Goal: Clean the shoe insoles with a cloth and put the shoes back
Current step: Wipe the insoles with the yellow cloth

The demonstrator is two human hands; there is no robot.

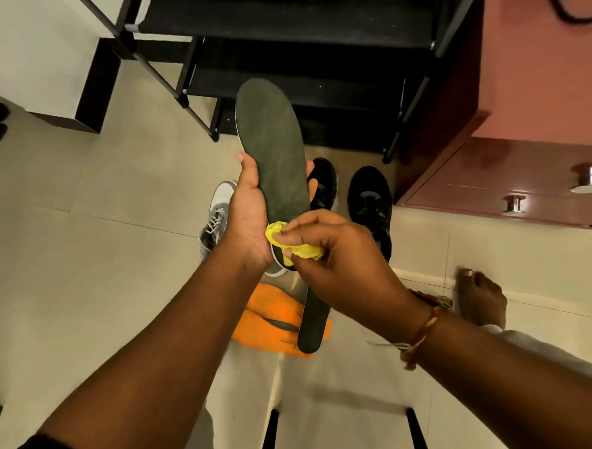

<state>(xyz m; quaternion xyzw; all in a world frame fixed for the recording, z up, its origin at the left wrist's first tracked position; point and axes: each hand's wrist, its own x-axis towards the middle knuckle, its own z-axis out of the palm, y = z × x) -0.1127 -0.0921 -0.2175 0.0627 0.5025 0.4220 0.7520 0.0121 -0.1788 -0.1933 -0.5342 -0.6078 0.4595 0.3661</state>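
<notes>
Yellow cloth (277, 235) pinched in right hand (334, 253), pressed on heel end of dark insole (274, 147). Left hand (250, 218) curled round insole's middle, toe end over black shoe rack (296, 52). Grey shoe (218, 213), black shoes (371, 197) on floor before rack.

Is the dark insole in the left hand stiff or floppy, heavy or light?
Probably fairly stiff: the insole juts past the left hand without drooping. Likely light: that hand alone grips its edges. It looks thin, so the yellow cloth may flex it.
</notes>
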